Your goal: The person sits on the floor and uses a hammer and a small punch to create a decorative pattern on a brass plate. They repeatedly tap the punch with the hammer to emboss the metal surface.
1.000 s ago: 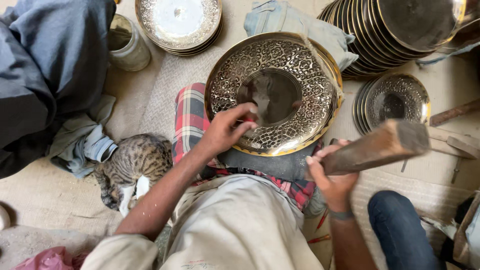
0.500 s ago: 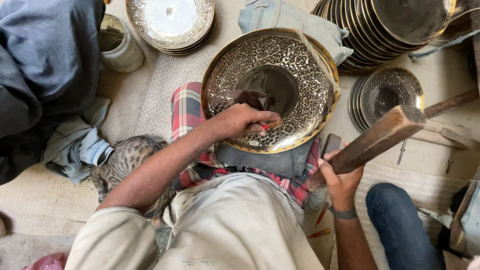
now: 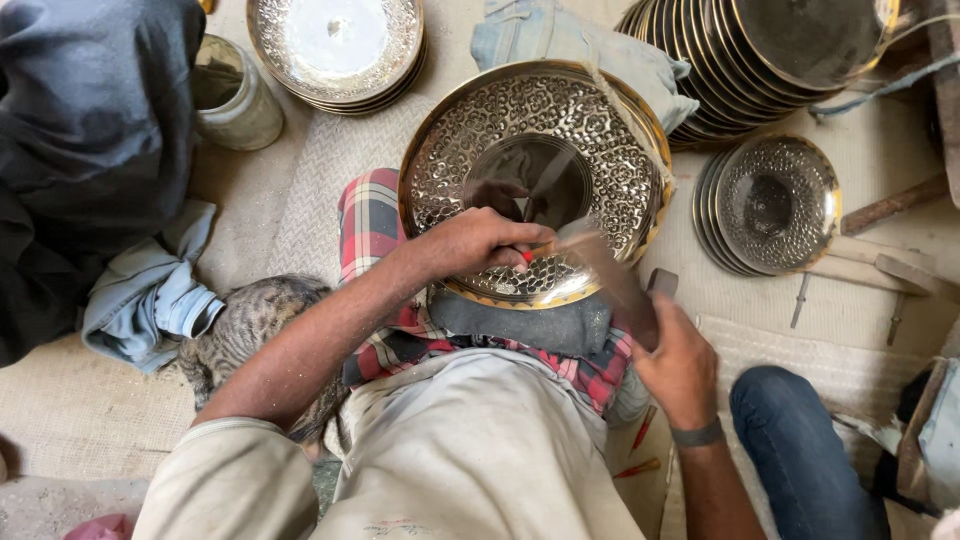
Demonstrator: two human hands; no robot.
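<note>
Woven floor mat (image 3: 300, 190); ornate embossed brass plate (image 3: 600, 150), perhaps dished.

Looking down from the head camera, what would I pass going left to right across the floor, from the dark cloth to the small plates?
Dark cloth → glass jar → tabby cat → left hand resting on the big engraved brass plate → right hand gripping the blurred wooden mallet → stack of small engraved plates.

No packages, labels, signs or screens show anywhere here.
</note>
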